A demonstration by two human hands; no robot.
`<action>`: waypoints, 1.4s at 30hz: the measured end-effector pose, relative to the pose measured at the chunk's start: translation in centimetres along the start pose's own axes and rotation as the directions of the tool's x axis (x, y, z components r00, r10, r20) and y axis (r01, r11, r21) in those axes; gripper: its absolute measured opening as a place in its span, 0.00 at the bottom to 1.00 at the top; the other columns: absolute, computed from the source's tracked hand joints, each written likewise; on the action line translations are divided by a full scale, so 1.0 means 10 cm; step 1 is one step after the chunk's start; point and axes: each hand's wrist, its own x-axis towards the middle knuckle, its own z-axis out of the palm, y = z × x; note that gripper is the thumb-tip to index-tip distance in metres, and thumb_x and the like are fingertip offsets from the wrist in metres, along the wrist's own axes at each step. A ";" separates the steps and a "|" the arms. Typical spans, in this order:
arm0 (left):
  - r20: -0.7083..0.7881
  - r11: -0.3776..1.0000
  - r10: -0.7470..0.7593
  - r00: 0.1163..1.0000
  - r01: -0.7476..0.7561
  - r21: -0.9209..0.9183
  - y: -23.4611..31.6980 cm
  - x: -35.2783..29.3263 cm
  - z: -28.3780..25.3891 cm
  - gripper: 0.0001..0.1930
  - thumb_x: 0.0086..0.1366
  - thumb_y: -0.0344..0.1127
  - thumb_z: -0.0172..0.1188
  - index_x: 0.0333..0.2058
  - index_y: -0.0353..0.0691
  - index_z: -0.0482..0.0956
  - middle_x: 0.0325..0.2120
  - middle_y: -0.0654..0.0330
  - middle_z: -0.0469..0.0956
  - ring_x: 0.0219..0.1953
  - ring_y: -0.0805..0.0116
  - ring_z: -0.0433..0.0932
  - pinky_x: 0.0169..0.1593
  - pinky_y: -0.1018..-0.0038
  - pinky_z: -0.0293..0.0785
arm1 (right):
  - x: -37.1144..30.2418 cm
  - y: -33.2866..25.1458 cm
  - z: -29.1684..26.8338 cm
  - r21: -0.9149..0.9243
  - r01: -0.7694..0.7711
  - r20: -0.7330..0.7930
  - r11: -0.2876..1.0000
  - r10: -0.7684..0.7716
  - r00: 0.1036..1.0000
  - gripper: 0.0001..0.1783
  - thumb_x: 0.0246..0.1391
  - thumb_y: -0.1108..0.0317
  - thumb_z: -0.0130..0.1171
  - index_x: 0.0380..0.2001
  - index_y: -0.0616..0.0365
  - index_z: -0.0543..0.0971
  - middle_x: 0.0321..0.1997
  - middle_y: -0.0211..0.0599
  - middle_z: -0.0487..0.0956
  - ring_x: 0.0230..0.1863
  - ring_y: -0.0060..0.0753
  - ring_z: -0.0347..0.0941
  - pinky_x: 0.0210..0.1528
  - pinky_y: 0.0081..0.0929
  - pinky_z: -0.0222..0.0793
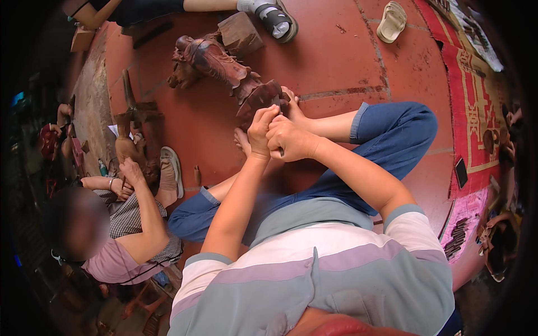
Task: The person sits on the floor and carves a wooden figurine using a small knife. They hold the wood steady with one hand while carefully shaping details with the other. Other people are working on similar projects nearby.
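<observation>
A reddish-brown carved wooden figure (216,61) lies on the tiled floor ahead of me, its flared base toward me. My bare feet are against that base. At its near edge, my left hand (261,130) is closed around the front part of a thin carving tool (277,101). Just right of it and touching it, my right hand (291,139) is wrapped round the same tool's rear part. The tool's thin tip shows above my fingers, against the base. Most of its length is hidden inside my hands.
A wood block (240,33) lies by the figure's far end. At left, a co-worker sits holding another wooden carving (130,148). Another person's sandalled foot (274,21) is at the top. A loose clog (392,22), a red mat (459,112), a phone (460,172) and several tools (458,238) lie right.
</observation>
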 end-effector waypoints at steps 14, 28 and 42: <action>-0.048 0.980 0.173 0.984 -0.177 -0.094 0.04 0.31 -0.09 0.13 0.55 0.28 0.64 0.41 0.40 0.81 0.40 0.58 0.81 0.39 0.59 0.82 0.40 0.72 0.81 | 0.28 -0.06 -0.02 -0.020 -0.022 -0.269 1.000 0.016 0.963 0.07 0.33 0.69 0.62 0.09 0.55 0.76 0.17 0.34 0.73 0.25 0.37 0.70 0.42 0.36 0.64; -0.048 0.995 0.093 0.995 -0.091 0.046 0.02 0.23 -0.06 0.14 0.55 0.23 0.65 0.41 0.37 0.82 0.41 0.56 0.80 0.42 0.63 0.81 0.45 0.74 0.79 | 0.16 0.04 0.12 -0.024 0.001 -0.225 1.000 -0.006 0.974 0.08 0.32 0.72 0.60 0.08 0.55 0.73 0.15 0.32 0.71 0.25 0.36 0.68 0.43 0.33 0.62; 0.086 0.988 0.074 0.994 -0.085 0.132 0.06 0.14 -0.10 0.11 0.55 0.27 0.67 0.38 0.41 0.82 0.38 0.58 0.81 0.36 0.65 0.82 0.38 0.73 0.80 | 0.06 -0.05 0.08 0.030 -0.062 -0.178 0.998 0.067 0.982 0.09 0.34 0.73 0.59 0.08 0.56 0.71 0.16 0.32 0.70 0.26 0.36 0.67 0.42 0.34 0.62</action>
